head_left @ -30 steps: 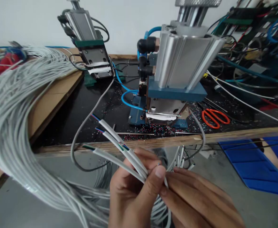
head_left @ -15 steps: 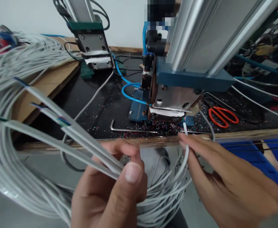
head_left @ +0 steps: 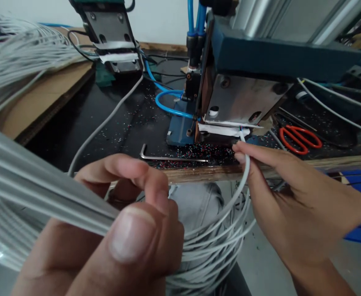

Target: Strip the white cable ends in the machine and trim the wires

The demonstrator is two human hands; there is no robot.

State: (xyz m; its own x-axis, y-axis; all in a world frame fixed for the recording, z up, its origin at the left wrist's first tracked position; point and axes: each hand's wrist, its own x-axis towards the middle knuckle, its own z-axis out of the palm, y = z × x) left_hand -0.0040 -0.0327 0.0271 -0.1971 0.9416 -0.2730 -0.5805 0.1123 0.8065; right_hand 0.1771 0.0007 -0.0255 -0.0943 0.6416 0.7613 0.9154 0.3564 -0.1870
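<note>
One thin white cable (head_left: 247, 170) arcs up through the pinch of my right hand (head_left: 294, 201), coloured tip just past it — grey-white cables (head_left: 44, 193) run leftward from my left hand (head_left: 112, 242).

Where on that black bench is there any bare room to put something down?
Black benchtop between the cardboard and the blue machine base is barest, crossed only by one grey cable. Crowded: front edge with hex key, and right, around the scissors.

I work in a wire-processing workshop: a pneumatic press (head_left: 244, 94) and a second machine (head_left: 111, 37) stand on my black bench (head_left: 84, 107), fed by blue air hoses (head_left: 168, 110), with coloured insulation scraps (head_left: 205, 153) strewn about, a hex key (head_left: 168, 157), orange scissors (head_left: 300, 137) and heaped coils of grey cable (head_left: 17, 53)
</note>
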